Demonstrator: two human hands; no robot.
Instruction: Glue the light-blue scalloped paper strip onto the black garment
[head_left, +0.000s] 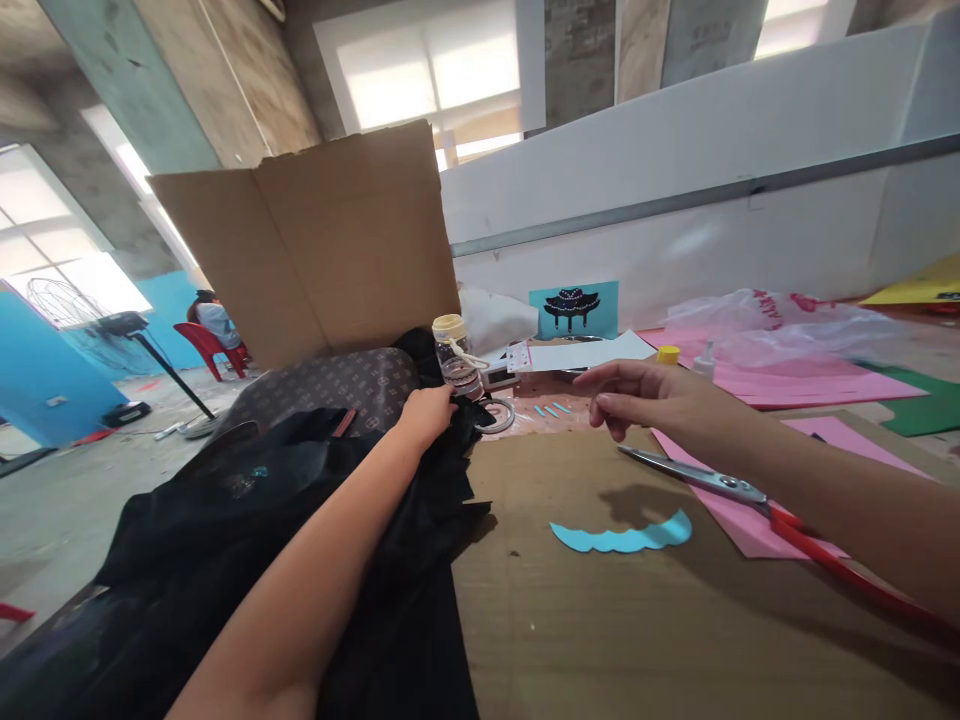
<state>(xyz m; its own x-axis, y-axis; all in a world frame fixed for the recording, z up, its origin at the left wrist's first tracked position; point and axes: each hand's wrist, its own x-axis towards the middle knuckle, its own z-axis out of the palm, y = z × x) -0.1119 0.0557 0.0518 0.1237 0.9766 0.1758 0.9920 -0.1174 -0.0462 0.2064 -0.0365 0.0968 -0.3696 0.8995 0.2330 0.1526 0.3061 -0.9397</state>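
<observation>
My left hand (427,415) reaches forward with its fingers curled into a black cloth (442,490), just in front of a clear bottle with a cream lid (454,365). Its fingertips are partly hidden. Over the far part of a cardboard sheet (570,640), my right hand (637,395) hovers with bent fingers apart and nothing in them. Below it lie large red-handled scissors (724,482), partly covered by my right forearm. A scalloped light-blue paper strip (622,537) rests on the cardboard. Several small blue paper slivers (551,410) lie beyond the sheet's far edge, near a roll of tape (496,415).
A blue card with a black pavilion picture (574,310) leans at the back. Pink paper (810,375), a plastic bag (780,320) and a yellow-capped glue bottle (667,355) are on the right. A brown patterned bag (322,385) and an upright cardboard panel (337,250) stand on the left.
</observation>
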